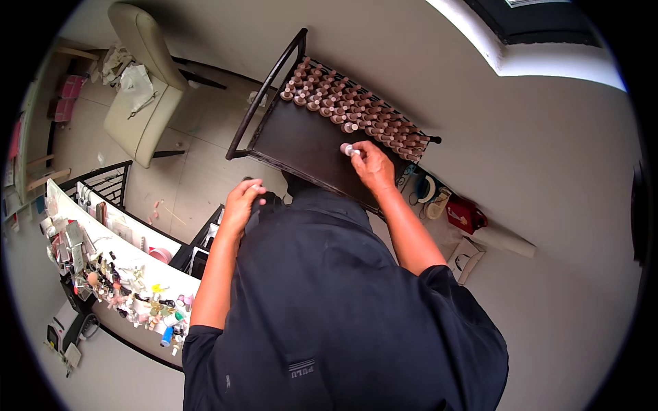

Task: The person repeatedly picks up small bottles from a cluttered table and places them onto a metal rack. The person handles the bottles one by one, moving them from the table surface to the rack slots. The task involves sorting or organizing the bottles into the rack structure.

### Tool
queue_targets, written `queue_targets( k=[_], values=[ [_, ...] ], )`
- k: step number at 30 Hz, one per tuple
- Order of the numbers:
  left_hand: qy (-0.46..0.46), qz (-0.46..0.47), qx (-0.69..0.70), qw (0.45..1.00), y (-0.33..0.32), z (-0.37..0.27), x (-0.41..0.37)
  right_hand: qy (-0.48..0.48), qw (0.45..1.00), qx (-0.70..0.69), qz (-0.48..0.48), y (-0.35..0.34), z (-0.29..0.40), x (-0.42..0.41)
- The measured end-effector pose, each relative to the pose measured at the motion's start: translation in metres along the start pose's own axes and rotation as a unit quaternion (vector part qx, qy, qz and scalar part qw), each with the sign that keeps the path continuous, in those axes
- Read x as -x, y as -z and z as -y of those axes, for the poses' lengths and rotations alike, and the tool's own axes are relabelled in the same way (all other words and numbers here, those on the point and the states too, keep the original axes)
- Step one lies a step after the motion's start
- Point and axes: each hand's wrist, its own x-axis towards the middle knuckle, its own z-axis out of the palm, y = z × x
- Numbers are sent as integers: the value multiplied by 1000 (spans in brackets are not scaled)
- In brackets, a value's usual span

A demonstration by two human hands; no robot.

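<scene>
My right hand [374,167] grips a small nail polish bottle [347,149] with a pinkish cap, tilted above the dark top of a metal cart [303,138]. Beyond it, several rows of similar nail polish bottles [354,110] with pinkish-brown caps stand along the cart's wall side. One bottle [350,127] sits slightly out of line at the front of the rows, close to my right hand. My left hand [240,203] hangs by my left side with its fingers loosely bent and apart. I see nothing held in it.
A white table [128,244] crowded with small bottles and nail supplies stands at my left. A cream chair [149,97] carries a white bag [136,87]. Right of the cart, a red bag [465,215] and a white box [465,259] lie by the wall [555,174].
</scene>
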Motion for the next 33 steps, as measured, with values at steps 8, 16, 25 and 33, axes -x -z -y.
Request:
queue_targets(
  k=[8, 16, 25, 33],
  values=[
    [31, -103, -100, 989, 70, 140, 9, 14, 995, 83, -47, -3, -42, -35],
    [109, -141, 7, 984, 81, 164, 22, 36, 992, 102, -65, -9, -36, -46],
    [114, -113, -62, 985, 76, 136, 17, 25, 989, 139, -53, -7, -25, -49],
    [122, -119, -28, 985, 89, 170, 10, 26, 989, 132, -58, 12, 1, -31]
  ],
)
